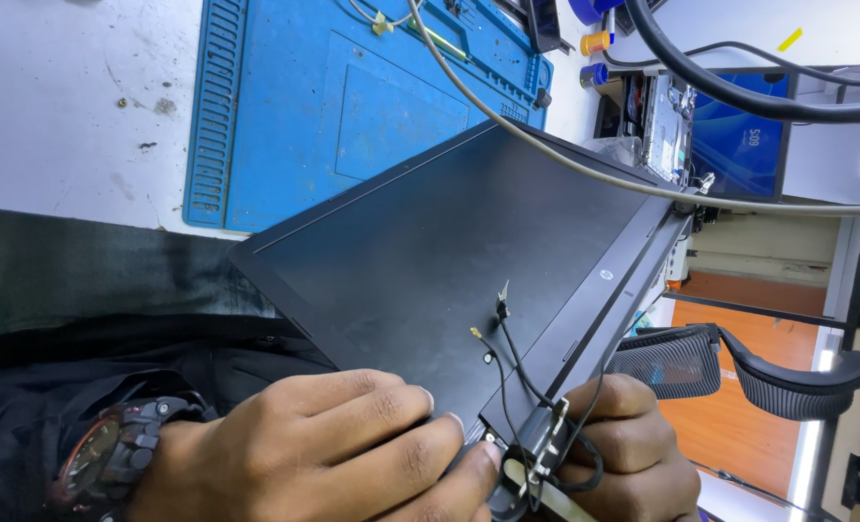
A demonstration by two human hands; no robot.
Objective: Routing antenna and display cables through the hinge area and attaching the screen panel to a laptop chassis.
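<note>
Hands met at the near corner of the laptop screen panel [449, 251], by its hinge [536, 447]. Its long axis ran away up-right. The left hand [324, 449] lay curled on the glass; the right hand [633, 449] gripped the edge from under, nearer the antenna wires [507, 348].

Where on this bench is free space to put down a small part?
The white bench left of the blue mat is bare, as is the mat's middle. The mat's top edge holds tools and a cable. Near both hands, left hand and right hand, the laptop screen panel fills everything.
</note>
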